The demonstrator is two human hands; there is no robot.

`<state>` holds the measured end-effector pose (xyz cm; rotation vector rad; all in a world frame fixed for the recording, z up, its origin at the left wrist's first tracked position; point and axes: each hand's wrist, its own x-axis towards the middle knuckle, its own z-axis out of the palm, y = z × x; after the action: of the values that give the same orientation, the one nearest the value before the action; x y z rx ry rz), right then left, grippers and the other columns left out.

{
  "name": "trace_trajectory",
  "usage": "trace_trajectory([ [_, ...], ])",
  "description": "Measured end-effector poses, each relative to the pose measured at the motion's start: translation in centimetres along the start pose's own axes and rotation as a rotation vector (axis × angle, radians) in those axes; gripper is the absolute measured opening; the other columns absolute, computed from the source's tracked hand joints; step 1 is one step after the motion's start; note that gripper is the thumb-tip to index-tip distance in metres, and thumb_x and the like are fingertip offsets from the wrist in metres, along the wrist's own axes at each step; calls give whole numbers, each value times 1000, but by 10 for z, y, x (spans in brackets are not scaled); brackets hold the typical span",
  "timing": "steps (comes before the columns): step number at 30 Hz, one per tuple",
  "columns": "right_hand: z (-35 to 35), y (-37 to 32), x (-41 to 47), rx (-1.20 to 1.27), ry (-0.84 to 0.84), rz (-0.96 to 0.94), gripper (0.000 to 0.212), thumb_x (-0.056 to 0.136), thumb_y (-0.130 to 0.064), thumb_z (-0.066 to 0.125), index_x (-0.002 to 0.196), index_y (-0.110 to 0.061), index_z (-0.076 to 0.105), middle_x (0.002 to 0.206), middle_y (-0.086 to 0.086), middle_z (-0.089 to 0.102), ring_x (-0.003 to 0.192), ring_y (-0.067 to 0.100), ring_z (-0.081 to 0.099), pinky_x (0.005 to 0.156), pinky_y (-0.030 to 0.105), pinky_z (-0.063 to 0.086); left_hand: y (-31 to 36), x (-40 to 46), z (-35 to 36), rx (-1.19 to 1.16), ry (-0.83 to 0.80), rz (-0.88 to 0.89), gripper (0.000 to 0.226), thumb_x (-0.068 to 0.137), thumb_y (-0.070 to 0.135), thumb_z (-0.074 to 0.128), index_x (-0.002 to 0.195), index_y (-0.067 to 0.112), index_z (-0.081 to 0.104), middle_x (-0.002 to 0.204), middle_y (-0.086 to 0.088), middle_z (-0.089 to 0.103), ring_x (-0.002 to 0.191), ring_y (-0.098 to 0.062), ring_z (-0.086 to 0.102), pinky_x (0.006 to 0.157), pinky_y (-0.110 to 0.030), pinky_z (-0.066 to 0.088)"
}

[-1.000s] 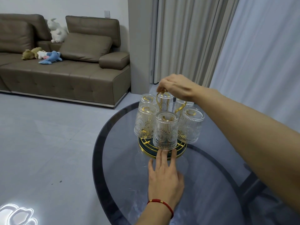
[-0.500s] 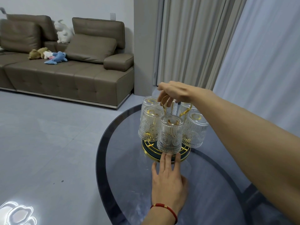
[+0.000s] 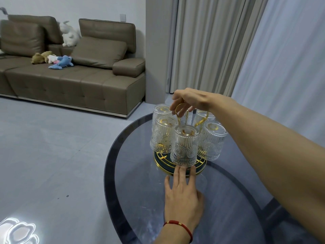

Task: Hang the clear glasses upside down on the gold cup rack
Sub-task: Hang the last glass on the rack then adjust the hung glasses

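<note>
The gold cup rack stands on the round glass table, its dark round base with a gold rim near the table's far edge. Clear ribbed glasses hang upside down all around the rack: the nearest glass at its front, another to its left, one to its right, and more behind.

The right hand reaches over the top of the rack, fingers curled loosely around the gold loop handle at its centre; how firmly they close on it cannot be told.

The left hand lies flat and open on the table just in front of the rack, fingers straight, the fingertips touching the base rim below the nearest glass. It grasps nothing. A red cord bracelet circles that wrist.
</note>
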<state>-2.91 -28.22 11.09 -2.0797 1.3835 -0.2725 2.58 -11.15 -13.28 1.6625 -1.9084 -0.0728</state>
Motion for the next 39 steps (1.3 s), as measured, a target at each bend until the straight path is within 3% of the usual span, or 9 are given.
trace_trajectory([
  [12, 0, -1, 0, -15, -28, 9, 51, 102, -39, 36, 122, -7, 70, 119, 7, 75, 110, 25, 70, 105, 50, 43, 0, 0, 0, 0, -12, -3, 69, 83, 31, 54, 150, 25, 35, 153, -10, 42, 145, -30, 29, 113, -60, 31],
  [23, 1, 7, 5, 13, 59, -38, 44, 99, -37, 42, 115, -9, 73, 110, 8, 78, 100, 28, 74, 91, 43, 52, 0, 0, -1, -4, -25, -5, 68, 84, 29, 54, 149, 27, 35, 154, -9, 41, 146, -30, 29, 114, -59, 29],
  [25, 2, 6, 0, -26, 137, -70, 42, 101, -34, 43, 115, -8, 73, 111, 8, 77, 100, 25, 73, 92, 42, 55, 0, 0, -3, -6, -25, -4, 69, 83, 29, 55, 149, 26, 36, 154, -9, 41, 146, -29, 29, 114, -59, 29],
  [28, 6, 3, -15, -195, 423, -192, 36, 98, -27, 48, 117, -8, 73, 113, 5, 75, 97, 20, 70, 88, 39, 57, 0, 0, -4, -16, -59, -7, 68, 87, 30, 51, 152, 27, 31, 158, -8, 34, 149, -28, 21, 116, -59, 24],
  [32, 25, -1, -43, -268, 752, -290, 26, 87, -28, 54, 100, -15, 73, 88, -3, 72, 83, 18, 68, 79, 44, 59, -3, 0, -4, -16, -81, 6, 68, 87, 32, 49, 152, 25, 29, 155, -8, 36, 148, -29, 21, 113, -58, 28],
  [36, 57, -8, -74, -526, 743, -312, 24, 89, -38, 55, 95, -18, 67, 86, -4, 64, 86, 18, 55, 86, 43, 49, 0, 0, -8, -2, -112, 4, 70, 90, 32, 43, 155, 26, 19, 158, -6, 27, 149, -26, 13, 116, -55, 22],
  [39, 77, -15, -77, -641, 599, -183, 44, 91, -55, 50, 109, -18, 65, 104, 2, 68, 104, 24, 56, 95, 47, 43, 2, 1, -11, -1, -136, 0, 70, 92, 35, 40, 155, 28, 12, 161, -3, 20, 150, -24, 8, 118, -53, 18],
])
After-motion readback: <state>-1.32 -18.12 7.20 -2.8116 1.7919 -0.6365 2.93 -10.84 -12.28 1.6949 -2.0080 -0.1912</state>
